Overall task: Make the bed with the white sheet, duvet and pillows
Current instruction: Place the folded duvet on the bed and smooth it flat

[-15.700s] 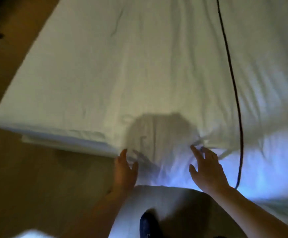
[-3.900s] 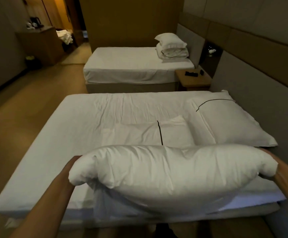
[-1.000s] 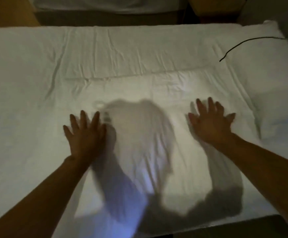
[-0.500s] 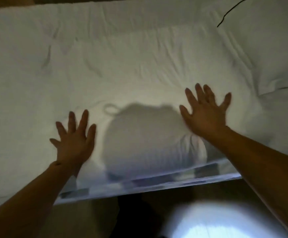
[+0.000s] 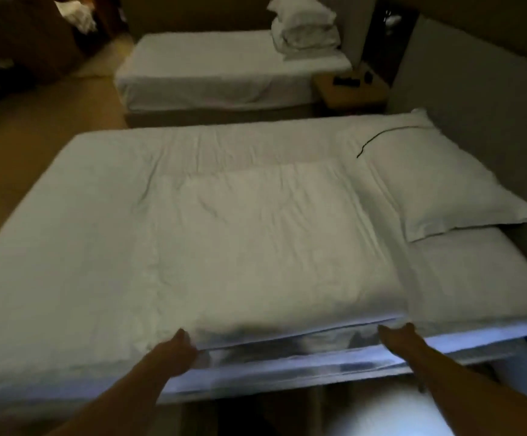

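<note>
The bed [image 5: 67,247] is covered with a white sheet. A plump white pillow [image 5: 271,240] lies flat in its middle, its near edge at the mattress side in front of me. My left hand [image 5: 177,350] holds that edge at the left corner, thumb on top and fingers tucked under. My right hand [image 5: 397,336] holds the same edge at the right corner. A second pillow with black piping [image 5: 444,190] lies at the right, against the padded headboard. I see no duvet on this bed.
A second made bed [image 5: 211,73] stands beyond, with stacked pillows [image 5: 304,29] at its head. A wooden nightstand [image 5: 350,89] with dark small items sits between the beds. The padded wall [image 5: 476,105] runs along the right; wooden floor [image 5: 35,127] lies to the left.
My hands were spread flat on top of the pillow; they have slid back to its near edge and closed on it. My view has lifted to take in the whole bed.
</note>
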A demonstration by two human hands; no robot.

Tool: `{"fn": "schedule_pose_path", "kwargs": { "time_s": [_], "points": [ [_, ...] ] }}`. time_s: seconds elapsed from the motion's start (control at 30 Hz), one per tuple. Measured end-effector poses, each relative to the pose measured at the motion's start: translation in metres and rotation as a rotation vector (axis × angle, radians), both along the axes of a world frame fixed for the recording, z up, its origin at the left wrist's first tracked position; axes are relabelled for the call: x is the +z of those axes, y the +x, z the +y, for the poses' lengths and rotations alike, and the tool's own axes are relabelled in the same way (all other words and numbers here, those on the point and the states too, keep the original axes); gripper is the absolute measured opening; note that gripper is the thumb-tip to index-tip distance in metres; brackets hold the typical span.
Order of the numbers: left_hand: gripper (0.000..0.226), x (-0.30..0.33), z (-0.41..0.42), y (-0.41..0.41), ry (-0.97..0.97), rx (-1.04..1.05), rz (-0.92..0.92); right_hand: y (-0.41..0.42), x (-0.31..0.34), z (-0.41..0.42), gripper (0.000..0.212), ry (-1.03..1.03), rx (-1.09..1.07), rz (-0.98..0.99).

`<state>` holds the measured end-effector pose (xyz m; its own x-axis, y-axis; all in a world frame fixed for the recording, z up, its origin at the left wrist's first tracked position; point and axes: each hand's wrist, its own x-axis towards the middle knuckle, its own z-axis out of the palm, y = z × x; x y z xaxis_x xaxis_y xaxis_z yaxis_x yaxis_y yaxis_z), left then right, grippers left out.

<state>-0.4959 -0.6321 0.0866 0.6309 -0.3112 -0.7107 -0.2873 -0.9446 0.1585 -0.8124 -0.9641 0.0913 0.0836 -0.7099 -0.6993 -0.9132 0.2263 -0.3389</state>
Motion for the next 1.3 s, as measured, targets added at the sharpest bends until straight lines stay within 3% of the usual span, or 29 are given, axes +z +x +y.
{"fn": "schedule_pose_path", "kwargs": {
  "time_s": [0.07, 0.13, 0.3, 0.47, 0.73, 0.97, 1.3],
  "points": [
    [0.068, 0.054, -0.007, -0.03, -0.02, -0.023, -0.112, -0.007, 0.047, 0.023, 0.088, -0.1, 0.059, 0.053],
    [0.063, 0.109, -0.023, -0.066, -0.078, -0.085, -0.211, -0.007, 0.092, 0.039, 0.095, -0.112, 0.151, -0.035],
    [0.062, 0.213, -0.095, -0.125, -0.294, -0.346, -0.324, 0.001, 0.205, 0.045, 0.082, -0.235, 0.274, -0.083],
    [0.06, 0.27, -0.173, -0.154, -0.501, -0.481, -0.346, -0.01, 0.26, 0.01, 0.08, -0.338, 0.238, -0.173],
    [0.061, 0.296, -0.29, -0.154, -0.559, -0.627, -0.306, -0.046, 0.296, -0.075, 0.081, -0.385, 0.057, -0.181],
    [0.062, 0.312, -0.393, -0.131, -0.625, -0.681, -0.245, -0.053, 0.315, -0.163, 0.068, -0.444, -0.047, -0.12],
    [0.062, 0.303, -0.487, -0.112, -0.651, -0.742, -0.283, -0.038, 0.321, -0.238, 0.065, -0.529, -0.003, 0.02]
  ]
}}
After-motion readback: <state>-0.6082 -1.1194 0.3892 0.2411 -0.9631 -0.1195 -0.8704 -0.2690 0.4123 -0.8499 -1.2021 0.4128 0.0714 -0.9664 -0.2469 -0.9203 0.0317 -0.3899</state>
